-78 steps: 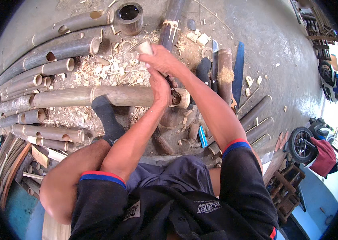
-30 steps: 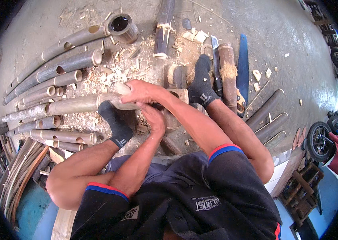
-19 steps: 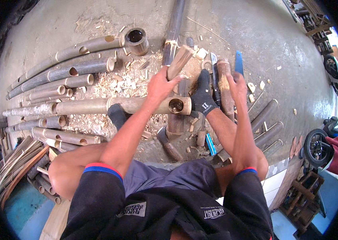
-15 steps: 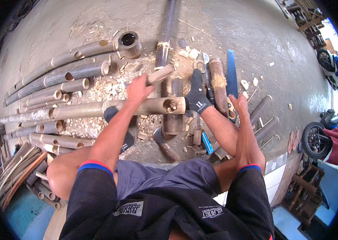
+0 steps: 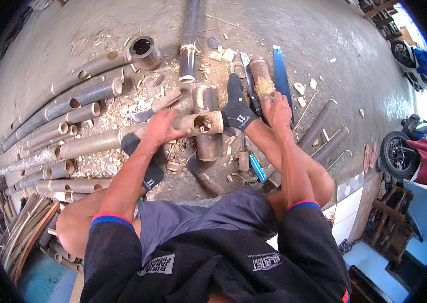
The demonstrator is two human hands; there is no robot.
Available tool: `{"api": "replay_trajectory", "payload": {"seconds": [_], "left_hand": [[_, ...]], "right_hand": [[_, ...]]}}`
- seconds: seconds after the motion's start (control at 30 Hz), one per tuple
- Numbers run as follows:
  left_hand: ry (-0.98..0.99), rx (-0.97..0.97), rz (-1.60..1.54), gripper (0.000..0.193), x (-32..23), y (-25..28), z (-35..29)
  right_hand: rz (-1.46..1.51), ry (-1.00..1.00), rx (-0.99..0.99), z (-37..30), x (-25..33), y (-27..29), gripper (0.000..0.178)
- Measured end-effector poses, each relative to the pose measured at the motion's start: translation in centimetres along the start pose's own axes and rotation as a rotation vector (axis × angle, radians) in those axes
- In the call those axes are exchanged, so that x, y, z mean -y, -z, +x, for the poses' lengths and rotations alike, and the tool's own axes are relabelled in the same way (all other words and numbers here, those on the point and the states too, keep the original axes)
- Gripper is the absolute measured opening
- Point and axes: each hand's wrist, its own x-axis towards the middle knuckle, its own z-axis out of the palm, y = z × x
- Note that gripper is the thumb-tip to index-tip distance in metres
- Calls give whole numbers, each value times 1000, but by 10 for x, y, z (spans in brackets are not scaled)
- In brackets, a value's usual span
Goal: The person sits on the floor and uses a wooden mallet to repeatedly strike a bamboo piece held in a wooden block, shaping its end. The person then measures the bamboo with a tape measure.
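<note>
My left hand [image 5: 160,129] lies over a pale bamboo pole [image 5: 90,145], fingers over its far edge and thumb stretched along it. A round hole shows near the pole's right end. Just beyond this hand a wooden-handled knife [image 5: 167,100] rests on the chips. My right hand [image 5: 278,110] has its fingers bent over the near end of a short brown bamboo piece [image 5: 261,73] with a frayed, fibrous patch. Beside it lies a blue saw blade [image 5: 281,70]; the saw's handle is hidden by my hand and forearm.
A thick bamboo block [image 5: 207,147] supports the pole between my feet. A hooked tool [image 5: 205,177] and a blue cutter [image 5: 258,167] lie nearer. Drilled bamboo poles [image 5: 67,83] lie at left, a dark-filled bamboo cup [image 5: 144,53] beyond. Parked motorbikes [image 5: 400,166] stand at right.
My left hand has let go of the wooden-handled knife, now on the ground, and come down onto the pole. My right hand has moved left and forward onto the short bamboo piece.
</note>
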Motion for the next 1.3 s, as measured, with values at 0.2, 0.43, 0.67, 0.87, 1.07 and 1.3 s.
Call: {"api": "replay_trajectory", "payload": {"seconds": [0.2,0.43,0.67,0.87,1.07,1.3], "left_hand": [[-3,52,119,94,-7,-14,-12],[-10,-160,160,91,-31,-25,-21],[13,-127,106,91,-26,-24,-19],[37,-8,123,98,-11,-23,-16],[-541,-273,-153,97,-76,-1,-40],[-553,-328,-518,77,-127,-12,-18]], "right_hand": [[-63,-105,500,-100,93,-1,36],[-321,-207,684,-197,-25,-112,51],[-229,-193,876,-171,15,-75,61],[25,-258,885,-146,115,41,71],[500,-159,845,-127,118,89,82],[923,-396,909,-38,122,117,59]]}}
